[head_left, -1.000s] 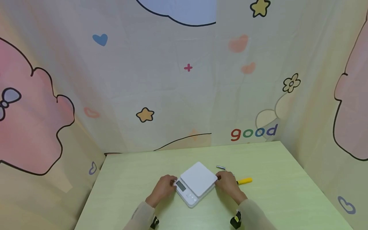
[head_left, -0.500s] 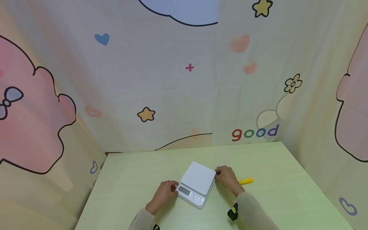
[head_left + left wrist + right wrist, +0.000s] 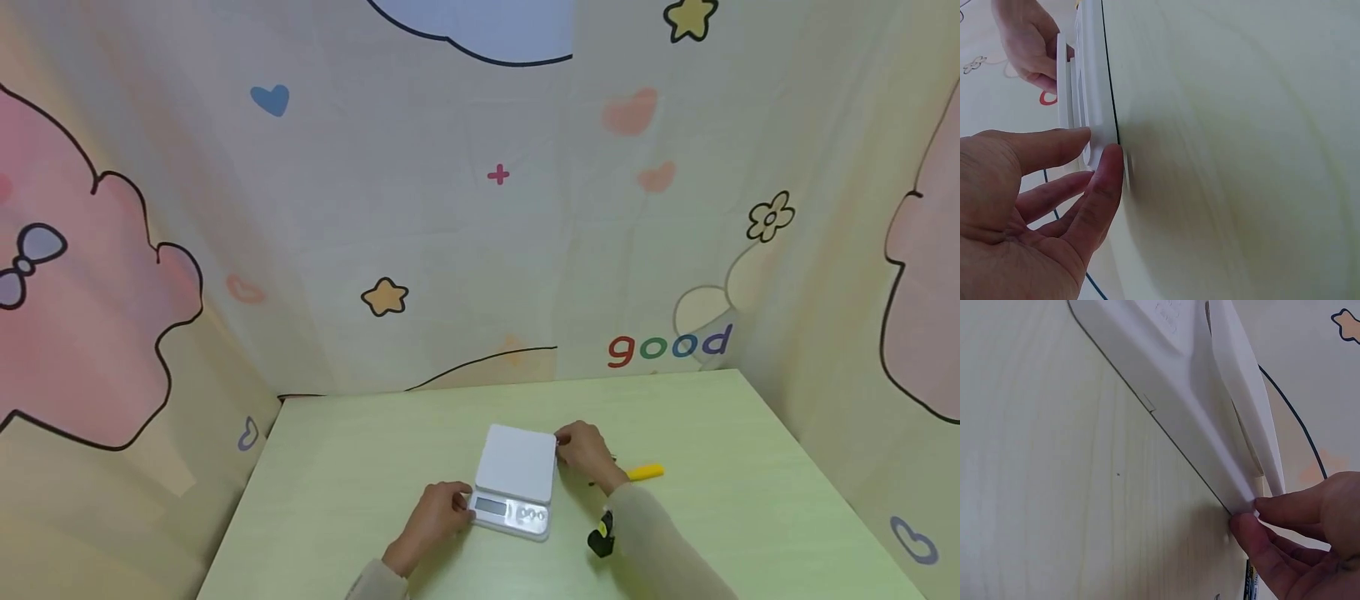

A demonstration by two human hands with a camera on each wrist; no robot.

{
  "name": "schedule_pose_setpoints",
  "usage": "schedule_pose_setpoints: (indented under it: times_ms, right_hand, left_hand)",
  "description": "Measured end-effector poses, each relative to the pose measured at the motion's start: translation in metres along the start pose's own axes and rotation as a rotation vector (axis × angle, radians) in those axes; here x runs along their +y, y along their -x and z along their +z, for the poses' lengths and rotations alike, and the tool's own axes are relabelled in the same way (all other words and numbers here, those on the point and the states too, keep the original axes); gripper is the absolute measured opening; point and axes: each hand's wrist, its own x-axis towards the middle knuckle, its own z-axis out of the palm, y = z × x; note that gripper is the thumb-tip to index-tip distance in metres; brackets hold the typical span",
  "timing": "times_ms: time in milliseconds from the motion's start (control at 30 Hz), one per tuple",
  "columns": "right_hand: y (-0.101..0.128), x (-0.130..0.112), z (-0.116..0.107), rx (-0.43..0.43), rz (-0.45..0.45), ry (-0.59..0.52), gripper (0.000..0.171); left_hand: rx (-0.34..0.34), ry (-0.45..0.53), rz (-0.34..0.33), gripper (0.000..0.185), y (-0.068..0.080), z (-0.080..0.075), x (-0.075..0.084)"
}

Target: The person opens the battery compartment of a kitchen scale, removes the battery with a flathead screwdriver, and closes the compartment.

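Nearest the person, the left hand (image 3: 437, 515) rests its fingertips (image 3: 1110, 164) against the front left corner of the white kitchen scale (image 3: 516, 481), fingers fairly straight and pressing rather than wrapping. The scale sits flat near the middle of the pale green table (image 3: 360, 467), its display and buttons facing the person. On the far right corner the right hand (image 3: 583, 452) pinches the scale's edge between thumb and fingertips (image 3: 1254, 534), a narrow hold on the body just under the weighing plate. To square it up well, I'd judge both hands should push lightly on the base and not on the loose-looking plate, keeping the feet on the wood so it slides rather than tips. Just beyond the right hand lies a yellow-handled tool (image 3: 645, 472); its tip is hidden behind the wrist, so it may be a screwdriver, though I can't be sure. Behind the table hangs a cartoon-printed curtain (image 3: 480, 208).
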Motion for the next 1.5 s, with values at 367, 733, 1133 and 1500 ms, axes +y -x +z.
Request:
schedule_pose_setpoints:
  times_ms: [367,733,1133,1500]
  right_hand:
    - [-0.012,-0.005,0.005,-0.063,0.028,-0.007,0.024]
    - [-0.019,-0.004,0.012,-0.050,-0.037,-0.018,0.021]
    - [-0.017,-0.003,0.011,-0.037,-0.071,0.010,0.023]
    - [-0.004,-0.004,-0.003,0.050,-0.089,-0.014,0.023]
  left_hand:
    - [0.013,0.029,-0.027,0.040,0.009,0.007,0.006]
    - [0.006,0.038,-0.060,0.040,0.012,0.010,0.007]
    - [-0.003,0.052,-0.054,0.036,0.013,0.005,0.009]
    - [0.078,0.006,-0.053,0.031,0.001,-0.013,0.010]
